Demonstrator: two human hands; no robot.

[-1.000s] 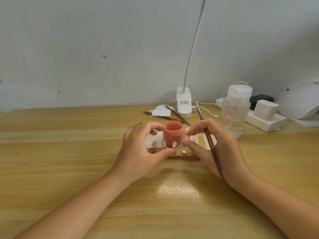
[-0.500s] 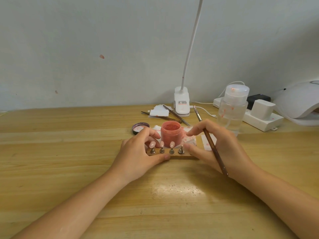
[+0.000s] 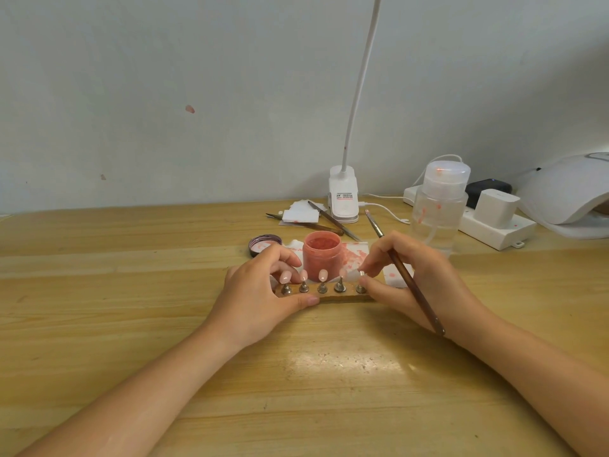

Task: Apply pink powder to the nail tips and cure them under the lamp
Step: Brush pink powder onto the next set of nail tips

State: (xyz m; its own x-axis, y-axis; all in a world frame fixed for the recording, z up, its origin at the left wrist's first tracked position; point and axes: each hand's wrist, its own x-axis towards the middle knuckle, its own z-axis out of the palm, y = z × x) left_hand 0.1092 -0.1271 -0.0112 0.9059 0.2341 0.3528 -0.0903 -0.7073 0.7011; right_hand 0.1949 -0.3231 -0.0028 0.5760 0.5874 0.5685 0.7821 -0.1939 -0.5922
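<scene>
a: left hand (image 3: 260,291) pinches the narrow wooden nail-tip stand (image 3: 326,293); right hand (image 3: 405,275) grips the long brown brush (image 3: 412,285), fingertips nipping the end peg.

b: open pink powder jar (image 3: 321,250) sits just behind. steady the stand first, i'd say, then seat that tip gently.

One head-worn view looks forward and down, close over the desk (image 3: 131,291), toward the wall (image 3: 164,94) rising behind its far edge.

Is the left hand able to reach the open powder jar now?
Probably yes. The powder jar stands just behind the nail tip holder that the left hand grips, with nothing between them.
</scene>
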